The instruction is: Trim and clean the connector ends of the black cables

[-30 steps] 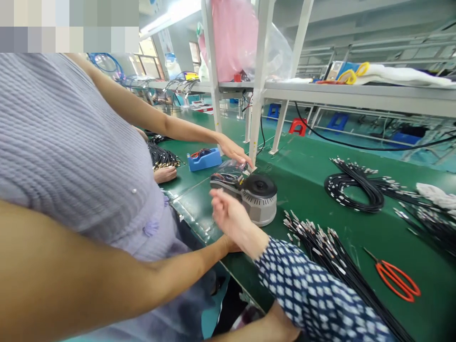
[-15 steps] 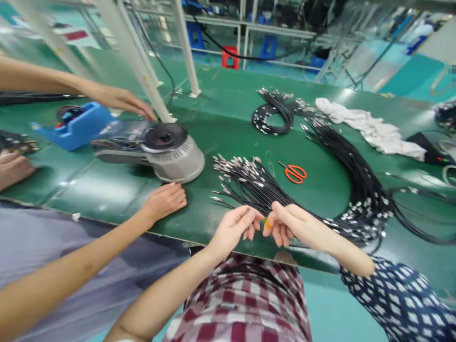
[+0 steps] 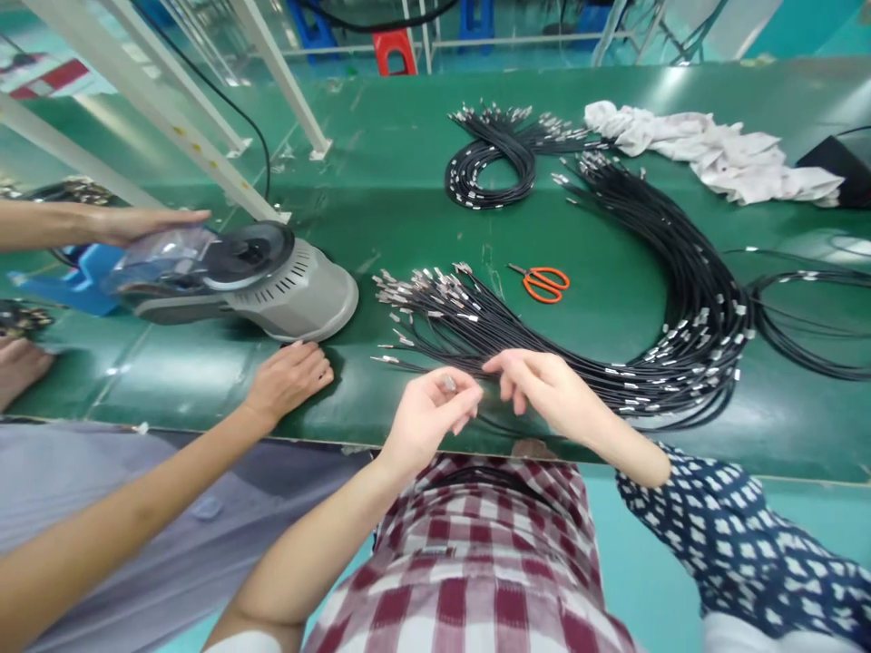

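Black wires with metal terminals (image 3: 517, 331) lie fanned on the green bench just beyond our hands. Our left hand (image 3: 428, 413) pinches a small metal terminal; our right hand (image 3: 544, 390), half open, touches the bundle, grip unclear. Most wires look unhandled. Since half a second ago, the orange scrap between our fingers is gone. A co-worker's hand (image 3: 286, 376) rests left of ours, beside the grey tape dispenser (image 3: 272, 281).

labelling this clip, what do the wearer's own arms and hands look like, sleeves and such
The left hand and its forearm are bare, with no sleeve in view. The right hand is bare too, its arm in a dark blue sleeve with a white checked pattern. No gloves show.
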Available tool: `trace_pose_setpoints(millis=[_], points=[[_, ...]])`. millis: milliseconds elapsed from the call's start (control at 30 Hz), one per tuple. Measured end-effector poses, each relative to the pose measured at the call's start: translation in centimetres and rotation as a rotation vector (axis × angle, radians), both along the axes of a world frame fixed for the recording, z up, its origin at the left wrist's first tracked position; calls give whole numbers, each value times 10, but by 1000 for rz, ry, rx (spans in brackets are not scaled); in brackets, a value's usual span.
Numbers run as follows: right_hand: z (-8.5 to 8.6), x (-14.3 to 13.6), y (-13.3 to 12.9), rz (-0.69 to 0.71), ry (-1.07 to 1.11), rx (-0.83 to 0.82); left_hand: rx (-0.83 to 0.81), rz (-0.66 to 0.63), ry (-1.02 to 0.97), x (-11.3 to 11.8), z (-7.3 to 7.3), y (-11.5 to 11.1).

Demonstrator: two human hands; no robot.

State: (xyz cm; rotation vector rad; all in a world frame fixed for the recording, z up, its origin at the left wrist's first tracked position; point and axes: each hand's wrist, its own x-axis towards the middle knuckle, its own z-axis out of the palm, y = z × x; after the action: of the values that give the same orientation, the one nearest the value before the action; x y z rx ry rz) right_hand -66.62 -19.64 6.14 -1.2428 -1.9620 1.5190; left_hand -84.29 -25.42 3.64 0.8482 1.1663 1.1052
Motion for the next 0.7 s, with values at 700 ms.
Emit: trace_pose_setpoints(millis=[700], points=[[-19, -14, -4, -211, 248, -122, 11, 3, -122, 1, -4, -7]])
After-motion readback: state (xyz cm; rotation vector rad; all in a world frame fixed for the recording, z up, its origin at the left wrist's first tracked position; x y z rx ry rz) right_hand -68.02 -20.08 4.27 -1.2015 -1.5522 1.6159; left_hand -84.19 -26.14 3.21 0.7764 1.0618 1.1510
